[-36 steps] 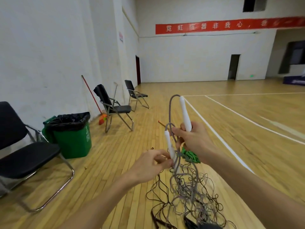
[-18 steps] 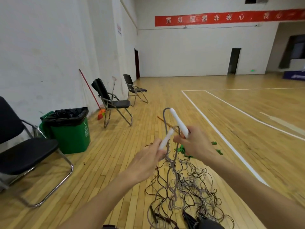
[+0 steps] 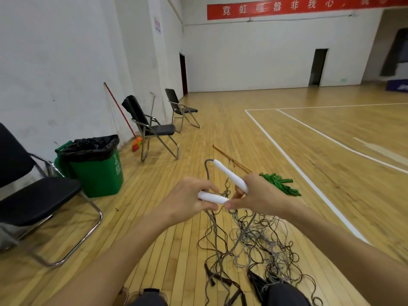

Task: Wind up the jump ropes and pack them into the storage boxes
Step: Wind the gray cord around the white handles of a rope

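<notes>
Gym floor [image 3: 220,120] bears rope tangle [image 3: 265,244]; above it, left hand [image 3: 187,200] grips low handle [image 3: 212,197], level; right hand [image 3: 261,199] grips high handle [image 3: 229,175], slanted up. 2 handles held close, likely to pair ends so 1 rope lifts clear for winding. No boxes in view.

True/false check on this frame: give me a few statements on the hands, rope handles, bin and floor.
1. The left hand grips the lower white handle. True.
2. The right hand holds nothing. False: it grips the upper white handle.
3. The green bin has no liner. False: a black bag lines it.
4. A rope tangle lies on the floor. True.
</notes>
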The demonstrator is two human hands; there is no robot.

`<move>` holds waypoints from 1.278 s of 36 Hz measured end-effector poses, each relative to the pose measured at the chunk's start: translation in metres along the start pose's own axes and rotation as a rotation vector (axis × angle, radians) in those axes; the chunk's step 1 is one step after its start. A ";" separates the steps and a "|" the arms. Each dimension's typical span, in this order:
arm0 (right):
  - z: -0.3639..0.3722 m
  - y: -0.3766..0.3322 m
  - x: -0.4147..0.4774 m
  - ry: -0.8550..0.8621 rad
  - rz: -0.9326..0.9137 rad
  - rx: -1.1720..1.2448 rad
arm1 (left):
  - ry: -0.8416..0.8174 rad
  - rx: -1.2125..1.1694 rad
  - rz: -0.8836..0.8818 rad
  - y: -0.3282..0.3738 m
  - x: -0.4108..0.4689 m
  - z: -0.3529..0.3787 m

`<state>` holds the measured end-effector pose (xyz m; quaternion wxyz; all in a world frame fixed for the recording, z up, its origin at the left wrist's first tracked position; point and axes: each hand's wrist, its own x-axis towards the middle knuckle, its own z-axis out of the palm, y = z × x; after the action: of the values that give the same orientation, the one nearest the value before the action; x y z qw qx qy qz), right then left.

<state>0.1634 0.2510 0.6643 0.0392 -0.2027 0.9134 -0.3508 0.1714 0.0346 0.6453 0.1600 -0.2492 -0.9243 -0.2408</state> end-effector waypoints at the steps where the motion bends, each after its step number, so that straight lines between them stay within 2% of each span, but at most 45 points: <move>1: -0.001 0.001 0.000 -0.024 -0.004 0.002 | -0.002 -0.039 -0.042 -0.002 0.000 0.000; 5: -0.008 0.009 -0.004 -0.071 0.011 0.086 | -0.046 -0.193 -0.265 -0.022 -0.003 -0.007; 7: -0.012 0.015 -0.006 -0.069 0.035 0.188 | -0.126 -0.064 -0.346 -0.037 -0.006 -0.010; 9: -0.011 0.019 -0.007 -0.057 0.058 0.257 | -0.176 0.107 -0.355 -0.040 -0.009 -0.005; 11: -0.005 0.021 -0.004 -0.048 0.074 0.300 | -0.072 0.113 -0.327 -0.028 -0.007 0.003; 12: -0.001 0.022 -0.002 -0.046 0.083 0.320 | -0.011 0.018 -0.320 -0.020 -0.004 0.007; 14: 0.007 0.020 0.001 -0.047 0.109 0.351 | 0.035 -0.317 -0.368 -0.004 0.004 0.011; 17: 0.015 0.014 0.003 -0.072 0.140 0.426 | -0.066 -0.719 -0.511 0.013 0.012 0.013; 21: 0.022 0.011 0.001 -0.118 0.199 0.522 | -0.071 -0.886 -0.561 0.020 0.017 0.018; 27: 0.017 0.010 0.000 -0.099 0.397 0.848 | 0.104 -0.881 -0.412 0.018 0.012 0.013; 29: 0.015 0.010 0.000 -0.103 0.428 0.870 | 0.150 -0.749 -0.312 0.020 0.008 0.014; 33: 0.011 0.014 0.000 -0.243 0.473 0.901 | 0.277 -0.056 0.064 0.014 -0.003 0.022; 36: 0.009 0.015 -0.001 -0.383 0.450 0.939 | 0.216 0.273 0.365 0.010 -0.008 0.037; 38: 0.010 0.017 -0.001 -0.437 0.446 0.959 | 0.179 0.357 0.447 0.013 -0.011 0.045; 42: 0.012 0.019 -0.002 -0.541 0.445 1.001 | 0.218 0.446 0.543 0.015 -0.013 0.051; 46: 0.011 0.018 -0.004 -0.527 0.447 0.934 | 0.262 0.524 0.555 0.017 -0.011 0.057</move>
<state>0.1631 0.2578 0.6435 0.4236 -0.0468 0.6420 -0.6373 0.1795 0.0729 0.5992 0.3934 -0.4071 -0.8239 0.0256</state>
